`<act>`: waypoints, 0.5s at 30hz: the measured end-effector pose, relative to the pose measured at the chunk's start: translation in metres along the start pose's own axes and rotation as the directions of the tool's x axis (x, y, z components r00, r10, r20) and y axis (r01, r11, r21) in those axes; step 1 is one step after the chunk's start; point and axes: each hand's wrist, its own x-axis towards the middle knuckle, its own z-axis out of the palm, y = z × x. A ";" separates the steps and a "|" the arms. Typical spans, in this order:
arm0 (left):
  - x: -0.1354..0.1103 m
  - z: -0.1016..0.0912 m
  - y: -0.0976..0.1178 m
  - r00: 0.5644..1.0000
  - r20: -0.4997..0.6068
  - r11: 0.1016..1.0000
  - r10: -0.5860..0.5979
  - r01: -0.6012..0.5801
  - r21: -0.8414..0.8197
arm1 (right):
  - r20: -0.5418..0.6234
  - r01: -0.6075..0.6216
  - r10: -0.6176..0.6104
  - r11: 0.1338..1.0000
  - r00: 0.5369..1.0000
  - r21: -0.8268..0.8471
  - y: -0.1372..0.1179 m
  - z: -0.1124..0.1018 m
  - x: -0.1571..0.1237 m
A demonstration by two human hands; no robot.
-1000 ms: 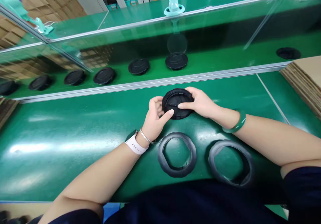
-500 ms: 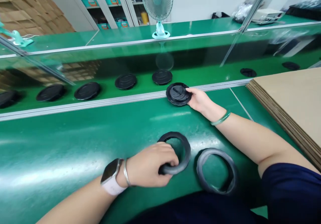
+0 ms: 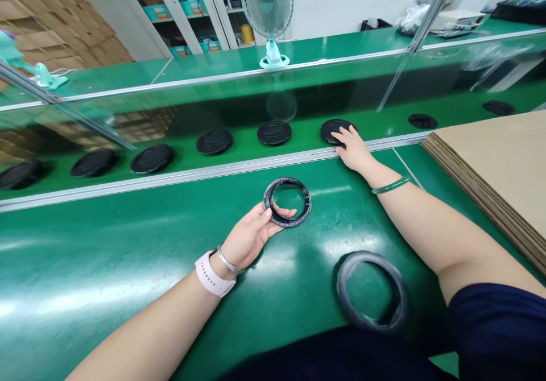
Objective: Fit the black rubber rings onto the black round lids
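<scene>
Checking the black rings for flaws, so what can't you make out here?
Head view:
Left hand hides part of the held ring.
Right hand covers part of the disc under it.
Lower ring: surface detail blurred.
Far discs: too small to show flaws.

rubber ring [image 3: 371,257] on belt [image 3: 106,239] — (lower right)

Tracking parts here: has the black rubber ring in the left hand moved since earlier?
Yes, the black rubber ring is now nearer the aluminium rail.

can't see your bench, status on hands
Left hand holding black ring. Right hand on black disc, far belt. Second ring on bench, apart from hands.
</scene>
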 end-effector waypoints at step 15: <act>-0.002 0.000 -0.007 0.997 0.064 0.998 0.033 -0.030 -0.053 | -0.092 0.181 -0.157 0.772 0.983 0.609 -0.123 -0.059 -0.069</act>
